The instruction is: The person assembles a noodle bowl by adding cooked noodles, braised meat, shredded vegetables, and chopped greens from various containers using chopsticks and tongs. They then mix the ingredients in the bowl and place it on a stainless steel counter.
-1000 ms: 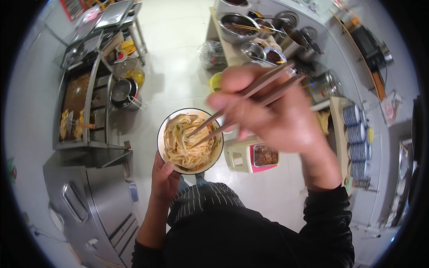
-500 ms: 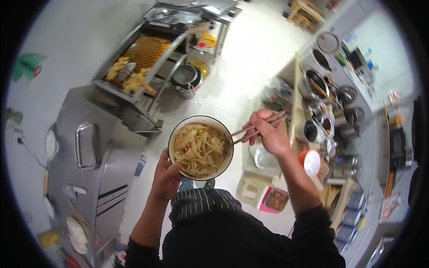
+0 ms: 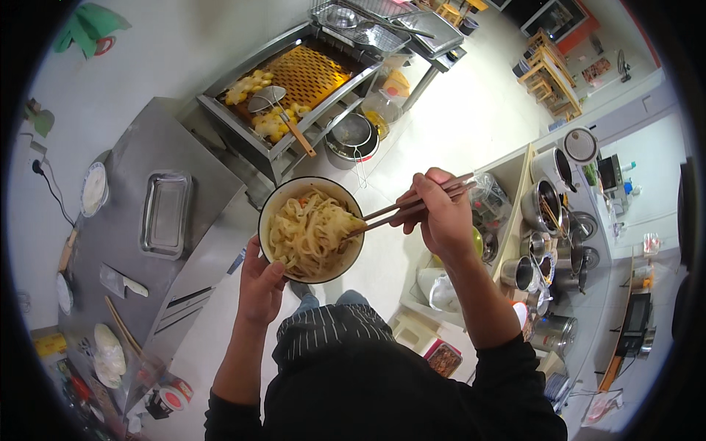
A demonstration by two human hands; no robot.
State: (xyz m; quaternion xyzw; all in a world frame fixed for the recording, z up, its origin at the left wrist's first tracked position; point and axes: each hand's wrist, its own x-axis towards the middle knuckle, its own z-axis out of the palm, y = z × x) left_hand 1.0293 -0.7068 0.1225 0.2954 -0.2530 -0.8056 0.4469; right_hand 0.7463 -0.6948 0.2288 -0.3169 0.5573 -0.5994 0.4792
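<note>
A white bowl with a dark rim (image 3: 356,248) is held in front of me by my left hand (image 3: 259,288), its thumb over the near left edge and the other fingers hidden under the bowl. Wide, pale noodles (image 3: 305,228) fill it, with bits of orange and green among them. My right hand (image 3: 441,213) is closed round a pair of brown chopsticks (image 3: 396,209). Their tips reach over the bowl's right side into the noodles.
A fryer of amber oil (image 3: 309,77) stands ahead, a wood-handled skimmer (image 3: 290,125) across its edge. On the steel counter (image 3: 140,294) at left lie a metal tray (image 3: 166,214) and a cleaver (image 3: 123,281). Several pots (image 3: 544,202) line the right-hand counter.
The view has swung, so the fryer and left counter show more fully. My left hand and the bowl sit slightly further left. The chopsticks now reach deeper into the noodles.
</note>
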